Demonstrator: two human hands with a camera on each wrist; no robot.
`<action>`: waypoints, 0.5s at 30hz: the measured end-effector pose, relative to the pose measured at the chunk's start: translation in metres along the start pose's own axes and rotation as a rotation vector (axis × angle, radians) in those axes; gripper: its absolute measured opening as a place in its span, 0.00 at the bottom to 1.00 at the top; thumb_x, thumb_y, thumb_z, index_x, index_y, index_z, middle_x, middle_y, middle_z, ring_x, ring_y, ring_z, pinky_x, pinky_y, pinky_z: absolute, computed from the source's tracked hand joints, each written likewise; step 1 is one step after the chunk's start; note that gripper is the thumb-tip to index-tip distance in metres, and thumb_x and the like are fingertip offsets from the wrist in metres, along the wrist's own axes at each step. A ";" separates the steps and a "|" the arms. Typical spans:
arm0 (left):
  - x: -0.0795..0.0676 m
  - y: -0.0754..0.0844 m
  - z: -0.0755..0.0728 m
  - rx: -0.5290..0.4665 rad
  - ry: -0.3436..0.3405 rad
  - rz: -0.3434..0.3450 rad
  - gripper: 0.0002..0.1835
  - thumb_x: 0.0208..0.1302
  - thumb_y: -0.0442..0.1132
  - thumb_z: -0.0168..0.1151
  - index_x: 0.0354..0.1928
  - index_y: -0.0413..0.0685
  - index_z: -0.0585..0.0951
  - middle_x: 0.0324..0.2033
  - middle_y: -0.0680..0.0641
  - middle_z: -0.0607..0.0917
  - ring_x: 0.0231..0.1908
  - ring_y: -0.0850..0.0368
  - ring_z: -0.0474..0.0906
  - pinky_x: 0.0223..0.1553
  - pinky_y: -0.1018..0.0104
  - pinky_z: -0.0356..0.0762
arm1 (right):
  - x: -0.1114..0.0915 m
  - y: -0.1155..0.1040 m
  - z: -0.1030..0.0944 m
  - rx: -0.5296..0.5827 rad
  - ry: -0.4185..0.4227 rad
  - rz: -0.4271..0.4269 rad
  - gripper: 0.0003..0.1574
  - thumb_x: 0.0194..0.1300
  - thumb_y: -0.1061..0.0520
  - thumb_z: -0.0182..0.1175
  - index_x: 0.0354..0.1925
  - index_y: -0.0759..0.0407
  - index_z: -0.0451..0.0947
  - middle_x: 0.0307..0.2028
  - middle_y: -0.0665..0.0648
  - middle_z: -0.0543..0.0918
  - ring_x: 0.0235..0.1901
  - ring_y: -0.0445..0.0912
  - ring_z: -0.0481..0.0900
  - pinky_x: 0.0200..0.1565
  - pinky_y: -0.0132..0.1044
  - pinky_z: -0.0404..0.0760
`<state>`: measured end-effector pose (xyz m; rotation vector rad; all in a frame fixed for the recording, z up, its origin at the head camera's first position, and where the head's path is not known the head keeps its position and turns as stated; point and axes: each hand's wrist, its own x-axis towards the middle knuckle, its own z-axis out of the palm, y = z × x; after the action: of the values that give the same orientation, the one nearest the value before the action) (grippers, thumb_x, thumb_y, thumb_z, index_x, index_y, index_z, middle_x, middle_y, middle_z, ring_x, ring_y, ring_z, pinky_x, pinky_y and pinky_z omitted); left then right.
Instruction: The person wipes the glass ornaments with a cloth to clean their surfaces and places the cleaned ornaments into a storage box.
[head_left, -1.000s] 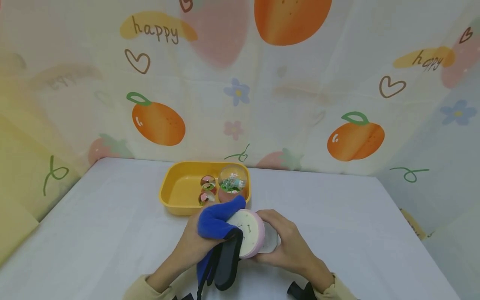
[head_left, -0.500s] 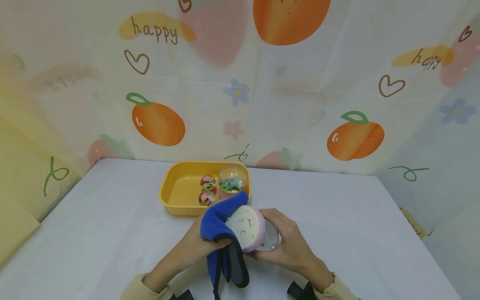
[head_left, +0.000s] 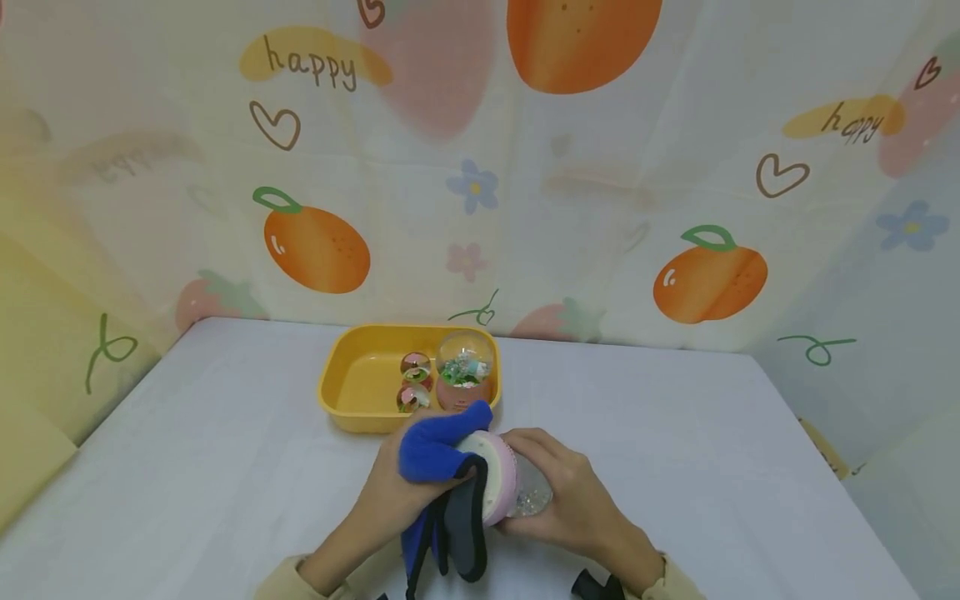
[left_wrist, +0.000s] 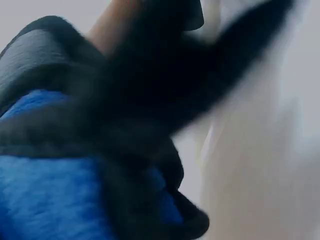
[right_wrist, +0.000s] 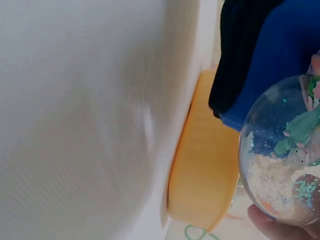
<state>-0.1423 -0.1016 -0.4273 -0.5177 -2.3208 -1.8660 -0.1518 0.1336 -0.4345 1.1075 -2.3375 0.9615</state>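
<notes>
A snow globe lies on its side between both hands in the head view, its pink base pointing left. My right hand grips the clear dome; small figures and glitter show inside it in the right wrist view. My left hand holds a blue plush cloth with black trim and dark grey flaps against the underside of the base. Blurred dark flaps and the blue plush fill much of the left wrist view, hiding the left fingers.
Beyond the hands a yellow tray stands on the white-covered table. Inside its right part are another snow globe with a pinkish base and small glass-ball ornaments. A fruit-patterned cloth backdrop rises behind the table.
The snow globe has turned, so less of its base's underside faces up. The cloth has shifted up and then back down against the base. The tray has stayed put.
</notes>
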 end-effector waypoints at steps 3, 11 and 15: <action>0.000 -0.002 0.000 -0.004 0.067 0.048 0.20 0.58 0.35 0.71 0.52 0.48 0.78 0.46 0.49 0.86 0.46 0.64 0.80 0.51 0.67 0.76 | 0.000 -0.002 0.000 0.007 -0.020 0.014 0.49 0.38 0.50 0.83 0.59 0.54 0.75 0.54 0.51 0.81 0.51 0.44 0.83 0.52 0.42 0.84; 0.002 0.001 -0.001 -0.003 0.101 -0.053 0.19 0.60 0.38 0.70 0.52 0.48 0.79 0.45 0.49 0.86 0.43 0.62 0.80 0.51 0.68 0.76 | 0.001 -0.003 -0.001 0.002 -0.040 0.056 0.47 0.41 0.46 0.81 0.59 0.53 0.75 0.55 0.50 0.81 0.51 0.43 0.82 0.52 0.41 0.84; 0.003 0.003 -0.007 -0.024 -0.047 -0.057 0.24 0.63 0.40 0.66 0.61 0.48 0.75 0.55 0.47 0.83 0.52 0.60 0.78 0.57 0.67 0.73 | 0.000 0.001 -0.001 -0.011 -0.010 0.030 0.47 0.39 0.48 0.82 0.59 0.54 0.75 0.54 0.50 0.81 0.51 0.42 0.82 0.51 0.41 0.84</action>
<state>-0.1447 -0.1075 -0.4221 -0.5088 -2.3697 -1.9297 -0.1527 0.1346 -0.4339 1.0778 -2.3713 0.9542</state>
